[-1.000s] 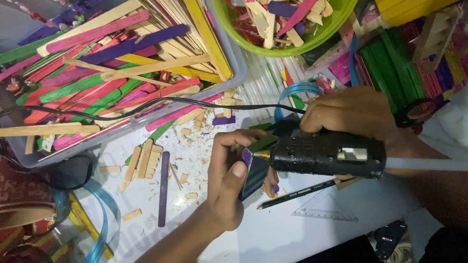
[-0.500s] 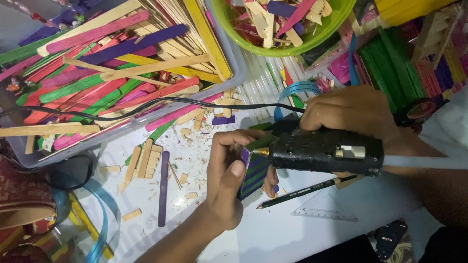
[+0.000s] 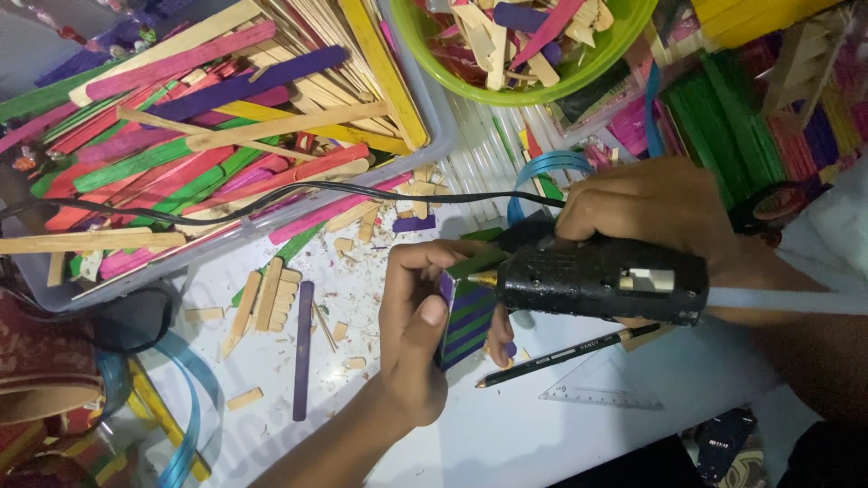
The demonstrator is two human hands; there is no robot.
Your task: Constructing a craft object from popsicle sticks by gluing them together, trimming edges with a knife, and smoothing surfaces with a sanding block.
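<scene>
My left hand (image 3: 416, 334) grips a small box made of purple and green craft sticks (image 3: 467, 312), held on edge above the white table (image 3: 542, 434). My right hand (image 3: 646, 208) holds a black glue gun (image 3: 601, 282). Its brass nozzle touches the top edge of the stick box. A clear glue stick (image 3: 787, 300) juts out of the gun's back to the right. The gun's black cord (image 3: 271, 194) runs off to the left over the tray.
A clear tray (image 3: 434, 108) of coloured craft sticks fills the upper left. A green bowl (image 3: 533, 90) of stick pieces stands at the top. Cut stick bits, a purple stick (image 3: 303, 348), a black pencil (image 3: 561, 357) and a clear set square (image 3: 601, 389) lie on the table.
The stick box has turned slightly in my left hand and the nozzle has shifted a little along its top edge. Little else moved.
</scene>
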